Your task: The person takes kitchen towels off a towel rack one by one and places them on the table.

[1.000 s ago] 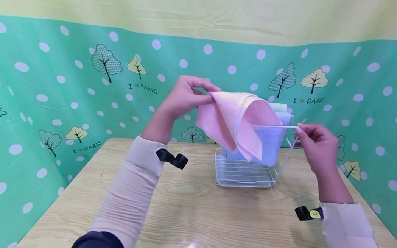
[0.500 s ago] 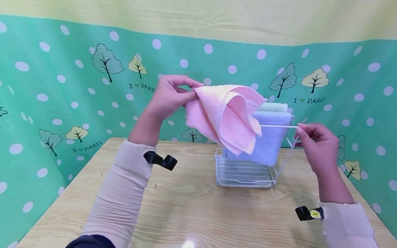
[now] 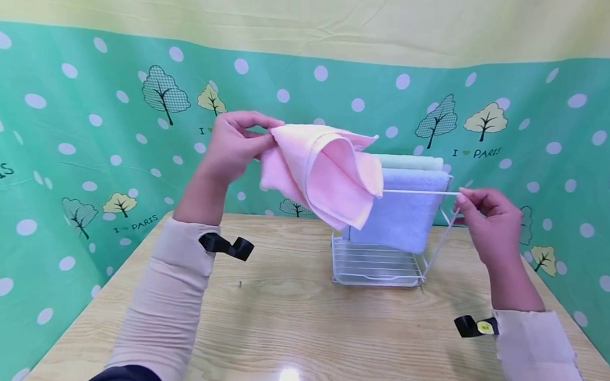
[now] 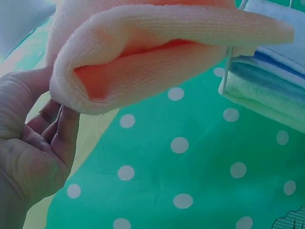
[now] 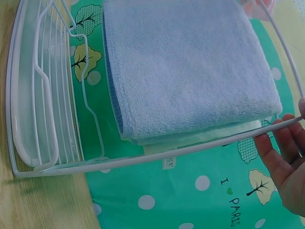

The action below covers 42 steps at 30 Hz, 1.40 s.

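My left hand [image 3: 234, 145] pinches a corner of a pink towel [image 3: 332, 180], held up left of centre in the head view. The left wrist view shows the towel's terry layers [image 4: 157, 71] folded over with a gap between them. At the upper right front corner of a white wire rack [image 3: 420, 192], the fingers and thumb of my right hand [image 3: 492, 222] pinch the frame. A light blue towel [image 3: 403, 211] hangs folded on the rack, with a pale green towel [image 3: 411, 162] behind it. The pink towel overlaps the left part of the rack's front bar in the head view.
The rack's base has a wire shelf over a white tray [image 5: 21, 119] and stands on a wooden table [image 3: 287, 317]. Behind the table hangs a green dotted curtain [image 3: 102, 155] with trees, yellow along its top.
My left hand has moved left with the pink towel, exposing more of the rack's front bar and the blue towel. My right hand has stayed on the rack's corner.
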### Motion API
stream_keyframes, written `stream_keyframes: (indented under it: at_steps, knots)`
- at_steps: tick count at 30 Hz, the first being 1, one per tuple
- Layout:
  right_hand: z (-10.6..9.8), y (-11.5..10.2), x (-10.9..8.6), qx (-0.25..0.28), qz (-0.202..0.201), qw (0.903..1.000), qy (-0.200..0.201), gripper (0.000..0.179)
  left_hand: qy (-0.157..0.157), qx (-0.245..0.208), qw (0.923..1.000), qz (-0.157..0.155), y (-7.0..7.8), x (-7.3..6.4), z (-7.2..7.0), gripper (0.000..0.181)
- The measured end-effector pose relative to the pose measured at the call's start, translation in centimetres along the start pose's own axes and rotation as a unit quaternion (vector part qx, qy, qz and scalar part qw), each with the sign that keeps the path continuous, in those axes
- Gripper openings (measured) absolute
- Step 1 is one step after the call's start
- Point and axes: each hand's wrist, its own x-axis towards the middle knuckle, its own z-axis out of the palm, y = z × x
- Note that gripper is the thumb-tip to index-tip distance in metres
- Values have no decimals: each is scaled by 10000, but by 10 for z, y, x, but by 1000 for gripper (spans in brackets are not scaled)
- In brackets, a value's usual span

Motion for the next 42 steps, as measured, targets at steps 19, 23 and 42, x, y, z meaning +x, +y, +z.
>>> stream_keyframes:
  at_steps: [19, 23, 42]
  knots:
    - [-1, 0, -1, 202, 63, 9998, -9, 23, 449, 774, 9906, -1038, 0, -22, -36, 16]
    - [-1, 1, 0, 365, 61, 9993, -25, 21, 548, 1122, 9828, -1361, -10, -27, -41, 14]
    - [-1, -1, -1, 544, 89, 9985, -43, 24, 339, 1421, 9704, -1924, -56, -53, -46, 16]
